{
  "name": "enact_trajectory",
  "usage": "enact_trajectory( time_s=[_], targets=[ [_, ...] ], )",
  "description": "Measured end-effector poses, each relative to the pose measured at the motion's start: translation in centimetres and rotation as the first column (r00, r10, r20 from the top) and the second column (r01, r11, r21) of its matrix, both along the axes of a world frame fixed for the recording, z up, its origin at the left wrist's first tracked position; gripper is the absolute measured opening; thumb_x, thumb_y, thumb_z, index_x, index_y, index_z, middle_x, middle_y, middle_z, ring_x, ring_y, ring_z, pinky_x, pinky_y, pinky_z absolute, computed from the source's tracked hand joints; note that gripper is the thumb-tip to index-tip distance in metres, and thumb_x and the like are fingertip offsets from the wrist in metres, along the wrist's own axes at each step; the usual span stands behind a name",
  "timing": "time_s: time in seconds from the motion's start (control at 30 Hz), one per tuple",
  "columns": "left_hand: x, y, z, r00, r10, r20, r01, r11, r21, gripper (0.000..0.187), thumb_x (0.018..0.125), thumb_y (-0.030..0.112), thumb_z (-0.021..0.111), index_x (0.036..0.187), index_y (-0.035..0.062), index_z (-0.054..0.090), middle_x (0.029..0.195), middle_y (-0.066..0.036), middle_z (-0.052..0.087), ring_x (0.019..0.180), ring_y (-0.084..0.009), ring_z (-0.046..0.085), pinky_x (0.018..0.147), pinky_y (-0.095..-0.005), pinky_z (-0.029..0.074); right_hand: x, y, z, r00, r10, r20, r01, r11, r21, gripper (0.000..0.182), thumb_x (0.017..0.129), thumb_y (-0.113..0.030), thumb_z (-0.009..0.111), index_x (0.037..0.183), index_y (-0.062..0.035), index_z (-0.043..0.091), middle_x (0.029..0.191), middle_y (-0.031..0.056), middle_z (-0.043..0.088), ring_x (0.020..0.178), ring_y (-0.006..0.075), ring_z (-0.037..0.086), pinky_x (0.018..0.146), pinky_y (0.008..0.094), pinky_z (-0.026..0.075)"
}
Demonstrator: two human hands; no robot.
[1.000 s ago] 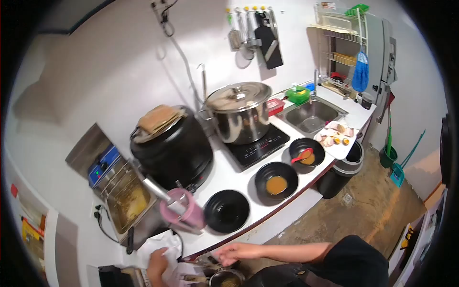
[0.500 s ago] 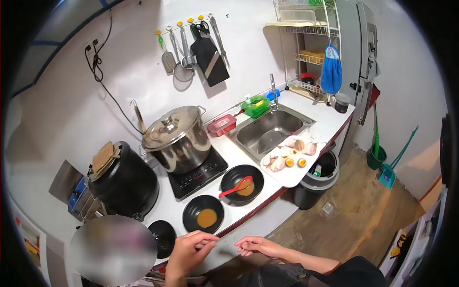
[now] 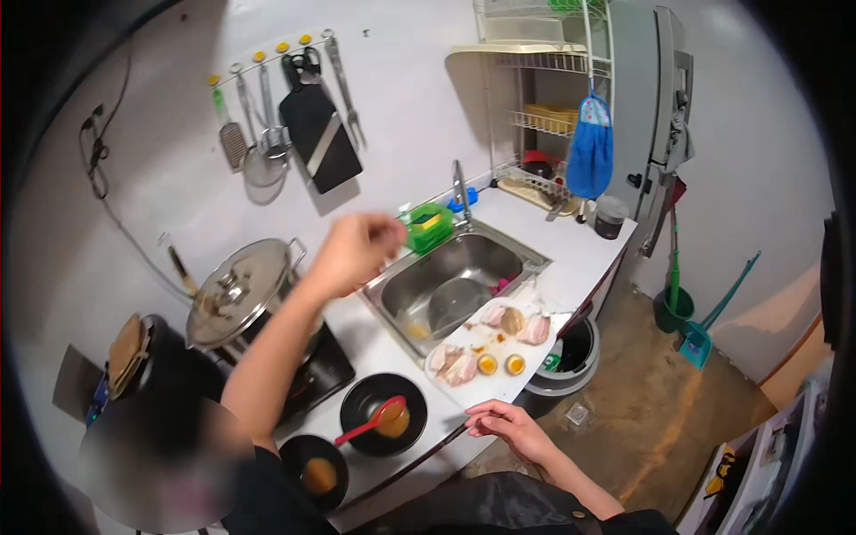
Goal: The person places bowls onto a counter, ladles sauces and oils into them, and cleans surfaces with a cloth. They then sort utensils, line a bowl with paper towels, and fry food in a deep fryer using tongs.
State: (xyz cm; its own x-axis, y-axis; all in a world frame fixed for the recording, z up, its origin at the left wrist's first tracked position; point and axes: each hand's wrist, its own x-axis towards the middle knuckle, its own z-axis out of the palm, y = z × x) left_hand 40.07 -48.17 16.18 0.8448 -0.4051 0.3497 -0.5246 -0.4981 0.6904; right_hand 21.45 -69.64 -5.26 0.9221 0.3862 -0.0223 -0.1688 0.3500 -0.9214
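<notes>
My left hand (image 3: 357, 254) is raised across the counter, left of the sink (image 3: 379, 290). Motion smears its curled fingers, and whether they touch anything cannot be told. Low by the counter's front edge, my right hand (image 3: 504, 426) has loosely bent, parted fingers and holds nothing. Just above it lies a white cutting board (image 3: 489, 390) with sliced meat (image 3: 456, 366) and halved eggs (image 3: 514, 364). A black bowl (image 3: 357, 392) holds brown sauce and a red spoon (image 3: 370, 423). Another black bowl (image 3: 294, 450) with brown sauce sits lower left, partly behind my sleeve.
A large lidded steel pot (image 3: 241, 285) stands on a black cooktop (image 3: 337, 366) behind my left arm. Past my left fingers is a green container (image 3: 431, 234), beside the faucet (image 3: 460, 192). A trash bin (image 3: 571, 379) stands below the counter edge. A wire rack (image 3: 544, 120) rises at back right.
My left hand has risen and reached forward over the counter, covering where the red box was. My right hand has shifted slightly right and up. The view has turned right.
</notes>
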Motion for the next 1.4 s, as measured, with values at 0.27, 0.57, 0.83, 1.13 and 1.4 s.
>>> enact_trajectory(
  time_s=[0.27,0.57,0.83,1.13,1.4],
  targets=[
    [32.4,-2.1,6.8,0.435,0.535,0.724,-0.523,0.805,-0.281,0.025,0.075,0.016,0.060,0.093,0.0004,0.065,0.069,-0.015,0.064,0.069,-0.0240,0.065,0.068,-0.0348,0.051,5.2,-9.0,-0.5,0.910,-0.409,-0.064,0.413,0.909,0.054,0.025,0.089,-0.010,0.050,0.108,0.0061,0.053,0.098,0.0142,0.061,0.090,0.0211,0.060,0.084,0.0320,0.046],
    [43.0,-1.7,9.3,0.495,0.802,0.335,-0.768,0.584,-0.263,0.070,0.069,0.024,0.062,0.125,-0.0083,0.034,0.109,-0.029,0.055,0.106,-0.0399,0.053,0.093,-0.0385,0.041,13.4,-23.0,-2.4,0.868,-0.488,-0.093,0.490,0.872,0.004,0.023,0.088,-0.006,0.048,0.107,0.0051,0.054,0.095,0.0151,0.061,0.086,0.0227,0.061,0.082,0.0317,0.047],
    [48.7,-1.3,8.6,0.731,0.662,0.165,-0.502,0.685,-0.529,0.033,0.087,0.021,0.054,0.112,-0.0006,0.050,0.090,-0.009,0.056,0.084,-0.0154,0.059,0.066,-0.0269,0.048,19.6,-30.7,-1.4,0.869,-0.495,-0.015,0.495,0.869,-0.004,0.022,0.088,-0.011,0.051,0.104,0.0042,0.054,0.091,0.0141,0.062,0.081,0.0217,0.061,0.078,0.0327,0.048],
    [41.6,-8.6,10.7,0.936,0.350,-0.038,-0.213,0.478,-0.852,0.021,0.091,0.015,0.049,0.108,0.0026,0.049,0.077,-0.003,0.044,0.082,-0.0173,0.055,0.073,-0.0360,0.054,21.5,-30.7,-1.3,0.933,-0.360,-0.017,0.359,0.933,-0.034,0.021,0.088,-0.004,0.047,0.106,0.0052,0.055,0.093,0.0142,0.062,0.084,0.0202,0.061,0.080,0.0309,0.048],
    [42.2,0.3,10.7,0.220,0.939,0.266,-0.959,0.259,-0.120,0.033,0.077,0.032,0.061,0.101,0.0094,0.065,0.106,-0.017,0.062,0.102,-0.0335,0.057,0.086,-0.0402,0.045,22.9,-27.4,0.1,0.986,-0.139,0.093,0.152,0.977,-0.148,0.021,0.089,-0.004,0.049,0.107,0.0045,0.056,0.098,0.0114,0.061,0.093,0.0171,0.058,0.085,0.0288,0.045]
  ],
)
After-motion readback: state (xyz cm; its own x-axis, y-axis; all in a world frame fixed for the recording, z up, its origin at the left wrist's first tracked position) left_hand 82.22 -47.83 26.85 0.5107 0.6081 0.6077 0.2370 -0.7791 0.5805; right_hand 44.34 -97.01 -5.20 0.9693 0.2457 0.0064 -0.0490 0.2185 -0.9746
